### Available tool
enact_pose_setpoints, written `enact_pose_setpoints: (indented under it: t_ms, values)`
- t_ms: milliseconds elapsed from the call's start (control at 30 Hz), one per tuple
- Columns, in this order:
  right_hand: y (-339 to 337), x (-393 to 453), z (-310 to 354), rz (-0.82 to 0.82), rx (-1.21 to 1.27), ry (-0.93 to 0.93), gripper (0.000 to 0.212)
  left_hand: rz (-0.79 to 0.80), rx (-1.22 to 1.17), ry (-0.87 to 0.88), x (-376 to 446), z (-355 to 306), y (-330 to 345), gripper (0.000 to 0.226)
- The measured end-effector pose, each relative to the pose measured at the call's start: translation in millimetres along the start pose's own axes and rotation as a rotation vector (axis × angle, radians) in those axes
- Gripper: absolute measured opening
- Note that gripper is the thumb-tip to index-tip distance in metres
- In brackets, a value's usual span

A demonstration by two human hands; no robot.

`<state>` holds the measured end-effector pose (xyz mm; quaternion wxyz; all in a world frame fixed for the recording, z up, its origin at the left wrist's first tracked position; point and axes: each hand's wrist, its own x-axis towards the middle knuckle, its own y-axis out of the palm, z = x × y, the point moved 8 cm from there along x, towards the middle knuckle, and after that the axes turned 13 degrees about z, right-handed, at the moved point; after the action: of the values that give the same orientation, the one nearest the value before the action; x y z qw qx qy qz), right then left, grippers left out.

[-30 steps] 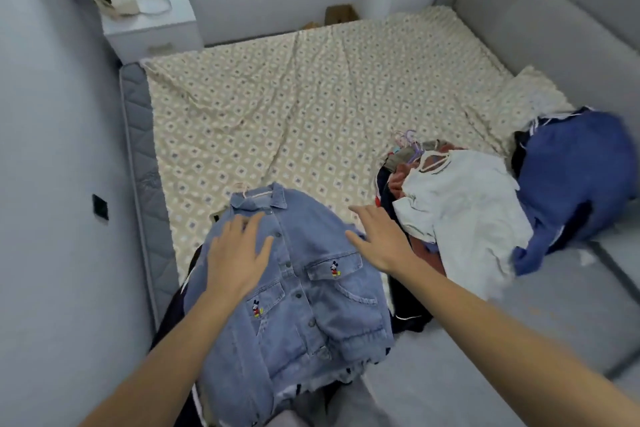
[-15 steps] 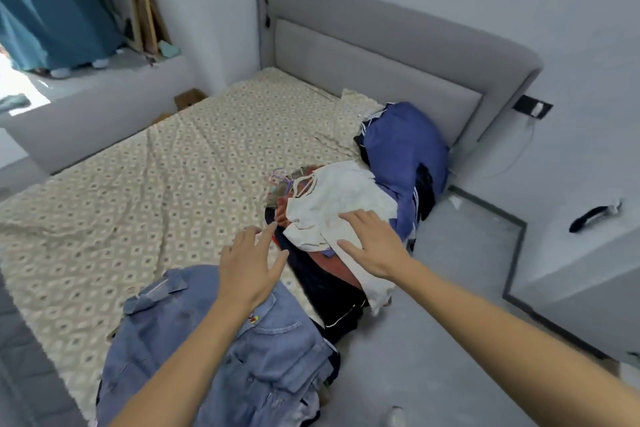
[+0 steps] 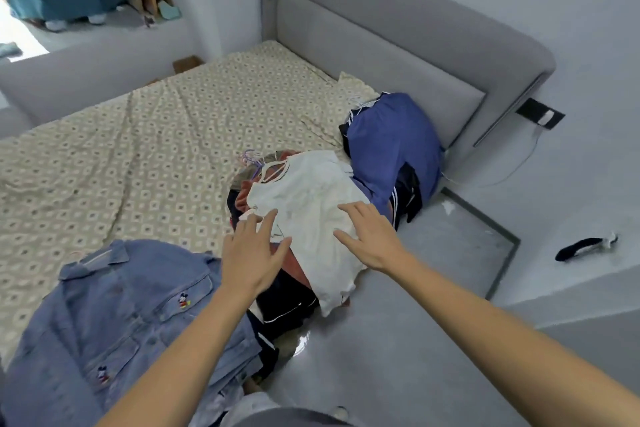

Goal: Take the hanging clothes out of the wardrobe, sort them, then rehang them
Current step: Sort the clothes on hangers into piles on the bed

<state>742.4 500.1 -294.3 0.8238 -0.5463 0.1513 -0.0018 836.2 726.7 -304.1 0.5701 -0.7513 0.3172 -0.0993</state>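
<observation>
Two bare hands reach over a white cotton top point(image 3: 311, 208) lying on a heap of clothes at the near edge of the bed with the cream patterned sheet point(image 3: 145, 149). Left hand point(image 3: 254, 253) is spread, fingers straight, its fingertips at the near-left edge of the white top. Right hand point(image 3: 372, 239) is flat and relaxed, its fingers resting on the top's right side. Left of the white top lies a light blue denim jacket with cartoon-mouse patches point(image 3: 131, 315). Beyond the top, a bundled royal-blue garment point(image 3: 391, 142) leans against the grey padded headboard point(image 3: 381, 45).
</observation>
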Motion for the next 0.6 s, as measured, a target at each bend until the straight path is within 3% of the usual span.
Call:
enact_pose_setpoints:
  t_ms: [300, 600]
  values:
    - [-11, 108, -16, 0.082, 0.003, -0.135, 0.058, -0.073, -0.035, -0.173, 62, 31, -3, 0.071]
    - [-34, 212, -91, 0.138, -0.060, -0.122, 0.057, 0.028, -0.114, -0.198, 195, 28, 25, 0.078]
